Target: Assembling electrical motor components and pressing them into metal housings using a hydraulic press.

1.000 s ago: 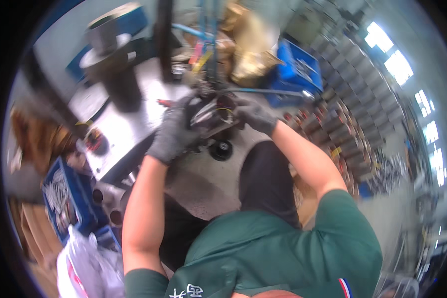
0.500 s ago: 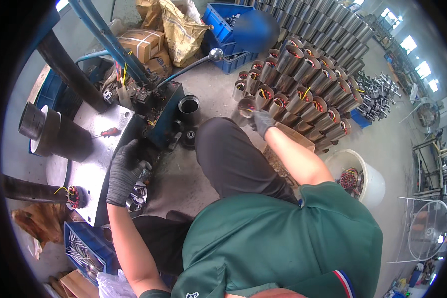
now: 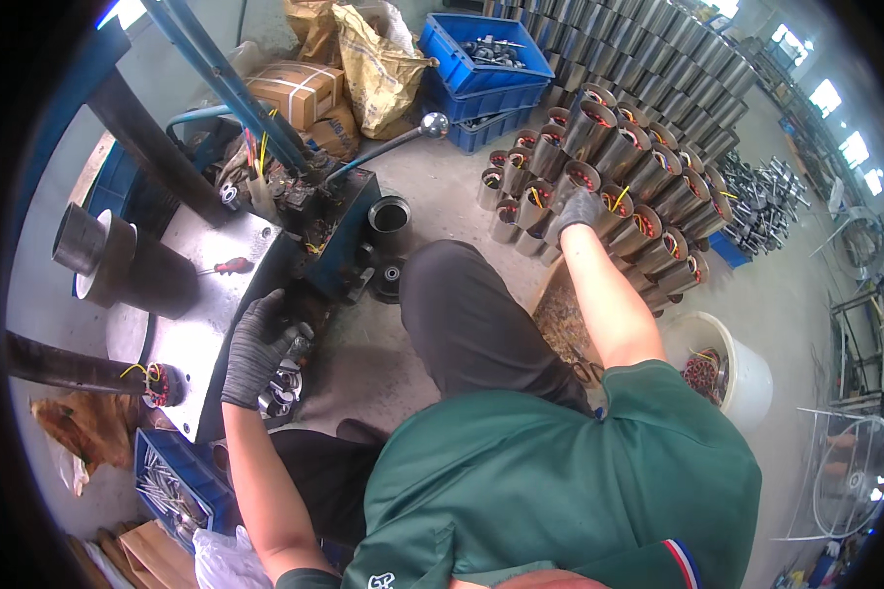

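My right hand (image 3: 581,210), in a dark grey glove, reaches into the near side of a stack of steel cylinders. Its fingers are partly hidden against a motor housing (image 3: 581,179), a steel tube with red windings inside, and appear closed on it. My left hand (image 3: 255,348), gloved in grey, lies at the edge of a shiny steel press table (image 3: 201,265), fingers stretched out. Beside its thumb are shiny metal parts (image 3: 283,385), partly covered; I make out nothing gripped there. A red-handled screwdriver (image 3: 232,266) lies on the table.
A lever with a ball end (image 3: 434,125) juts out from the press. A black cylinder (image 3: 390,218) stands on the floor. Blue crates (image 3: 486,74) are stacked at the back. A white bucket (image 3: 746,378) holds wound parts at my right; a blue bin (image 3: 172,491) of rods sits lower left.
My right hand has moved right and forward to the stack, with the motor housing it was holding. The left hand stays at the table's edge. The view has shifted slightly.
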### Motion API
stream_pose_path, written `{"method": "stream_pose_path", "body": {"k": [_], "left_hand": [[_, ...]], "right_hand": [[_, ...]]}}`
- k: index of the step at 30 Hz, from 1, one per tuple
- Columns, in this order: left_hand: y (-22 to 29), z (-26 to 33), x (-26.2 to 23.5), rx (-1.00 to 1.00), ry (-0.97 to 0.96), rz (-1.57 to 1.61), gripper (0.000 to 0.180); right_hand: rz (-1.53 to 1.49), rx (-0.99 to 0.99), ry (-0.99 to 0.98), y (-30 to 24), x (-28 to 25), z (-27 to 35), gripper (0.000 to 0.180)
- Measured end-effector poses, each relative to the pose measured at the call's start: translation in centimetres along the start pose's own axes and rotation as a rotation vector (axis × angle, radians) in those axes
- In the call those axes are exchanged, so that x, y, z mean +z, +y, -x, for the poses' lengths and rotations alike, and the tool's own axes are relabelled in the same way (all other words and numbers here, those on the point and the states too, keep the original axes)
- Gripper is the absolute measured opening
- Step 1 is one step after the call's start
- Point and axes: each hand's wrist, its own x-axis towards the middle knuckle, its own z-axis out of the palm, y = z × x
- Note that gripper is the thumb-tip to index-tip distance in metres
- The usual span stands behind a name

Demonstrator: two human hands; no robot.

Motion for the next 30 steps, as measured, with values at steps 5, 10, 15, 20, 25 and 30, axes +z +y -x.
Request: {"method": "stream_pose_path", "body": {"k": [5, 10, 15, 20, 25, 30], "left_hand": [[-2.8, 0.5, -2.6, 0.044, 0.201, -0.080, 0.056], [-6.7, 3.7, -9.4, -0.130, 0.797, -0.091, 0.040], [-16.1, 6.1, -14.7, -0.472, 1.059, -0.814, 0.045], [-13.9, 7.3, -14.0, -0.696, 0.971, -0.618, 0.039], [-10.7, 7.8, -13.4, -0.681, 0.837, -0.691, 0.046], [-7.6, 4.7, -9.2, -0.483, 0.769, -0.581, 0.051]], "right_hand": [[-0.247, 0.356, -0.405, 1.7, 0.0, 1.8, 0.004], [-0.128, 0.226, -1.011, -3.7, -0.2, 12.5, 0.019], [-0.014, -0.252, -1.481, -12.2, 1.3, 22.2, 0.031], [0.125, -0.747, -1.995, -17.4, 3.3, 33.7, 0.035], [0.163, -0.453, -2.253, -15.0, 4.3, 40.7, 0.037], [0.157, -0.261, -2.191, -3.1, 4.7, 40.6, 0.043]]}}
